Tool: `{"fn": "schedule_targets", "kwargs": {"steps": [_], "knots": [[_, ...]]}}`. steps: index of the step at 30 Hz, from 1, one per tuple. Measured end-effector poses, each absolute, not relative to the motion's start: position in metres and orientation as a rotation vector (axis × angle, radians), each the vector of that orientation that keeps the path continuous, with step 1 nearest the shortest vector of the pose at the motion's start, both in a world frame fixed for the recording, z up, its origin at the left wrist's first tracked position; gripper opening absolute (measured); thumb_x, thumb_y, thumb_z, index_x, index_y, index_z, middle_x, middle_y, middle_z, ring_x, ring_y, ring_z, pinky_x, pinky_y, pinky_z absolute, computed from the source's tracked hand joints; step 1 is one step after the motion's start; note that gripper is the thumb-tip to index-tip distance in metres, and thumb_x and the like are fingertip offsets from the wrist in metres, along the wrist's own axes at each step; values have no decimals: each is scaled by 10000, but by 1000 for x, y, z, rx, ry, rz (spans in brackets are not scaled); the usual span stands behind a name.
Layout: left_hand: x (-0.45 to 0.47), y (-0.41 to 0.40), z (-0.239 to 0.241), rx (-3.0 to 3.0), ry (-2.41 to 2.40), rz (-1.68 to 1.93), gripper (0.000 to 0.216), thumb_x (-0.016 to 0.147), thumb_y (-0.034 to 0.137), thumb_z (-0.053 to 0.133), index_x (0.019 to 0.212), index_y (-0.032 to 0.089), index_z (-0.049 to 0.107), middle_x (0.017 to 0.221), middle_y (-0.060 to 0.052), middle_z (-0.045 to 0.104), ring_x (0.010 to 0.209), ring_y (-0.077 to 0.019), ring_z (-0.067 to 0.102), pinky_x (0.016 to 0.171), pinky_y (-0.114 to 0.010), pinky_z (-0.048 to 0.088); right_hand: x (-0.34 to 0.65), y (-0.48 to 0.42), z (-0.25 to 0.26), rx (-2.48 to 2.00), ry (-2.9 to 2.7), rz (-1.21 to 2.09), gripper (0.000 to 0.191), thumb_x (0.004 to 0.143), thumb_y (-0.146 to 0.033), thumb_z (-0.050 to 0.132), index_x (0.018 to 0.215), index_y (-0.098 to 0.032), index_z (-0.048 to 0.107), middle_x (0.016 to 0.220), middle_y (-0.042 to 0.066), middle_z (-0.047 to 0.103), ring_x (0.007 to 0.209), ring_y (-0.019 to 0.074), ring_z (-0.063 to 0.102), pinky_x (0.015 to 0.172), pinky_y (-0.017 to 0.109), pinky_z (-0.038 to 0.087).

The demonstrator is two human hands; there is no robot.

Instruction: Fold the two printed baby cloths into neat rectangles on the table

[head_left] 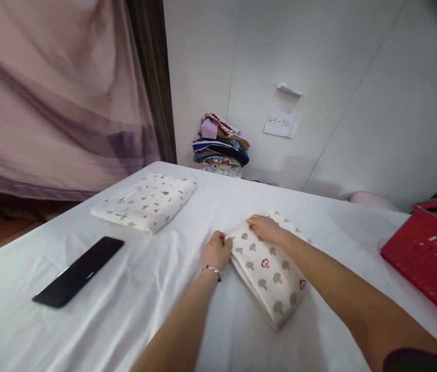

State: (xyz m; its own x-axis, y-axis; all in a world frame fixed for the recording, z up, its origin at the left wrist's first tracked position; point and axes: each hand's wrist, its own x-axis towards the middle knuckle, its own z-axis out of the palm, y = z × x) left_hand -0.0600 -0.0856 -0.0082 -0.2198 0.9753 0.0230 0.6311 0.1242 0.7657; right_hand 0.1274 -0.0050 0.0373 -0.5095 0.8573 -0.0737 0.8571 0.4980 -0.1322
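A white cloth with a mushroom print [277,279] lies folded on the white-covered table in front of me. My left hand [217,251], with a bracelet at the wrist, pinches the cloth's far left corner. Along the far edge, my right hand [265,228] grips the same cloth, its fingers closed over the fold. A further part of the cloth shows beyond my right forearm, which hides some of it. To the left rests another folded white cloth with small prints [149,201], apart from both hands.
A black phone-like slab [80,271] lies on the white sheet [141,315] at the left. The red plastic basket [431,253] stands at the right edge. Behind the table are a stack of folded clothes [221,144] and a wall with a paper label [281,124]. A curtain [56,93] hangs left.
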Motion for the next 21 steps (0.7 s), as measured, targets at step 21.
{"fn": "schedule_targets", "kwargs": {"steps": [21], "knots": [[-63, -85, -3, 1627, 1810, 923, 289, 815, 232, 418, 1044, 241, 595, 954, -21, 608, 778, -137, 580, 725, -250, 415, 159, 24, 42, -1723, -2611, 379, 435, 784, -231, 515, 1219, -243, 522, 1283, 30, 499, 1150, 198, 464, 931, 285, 365]]}}
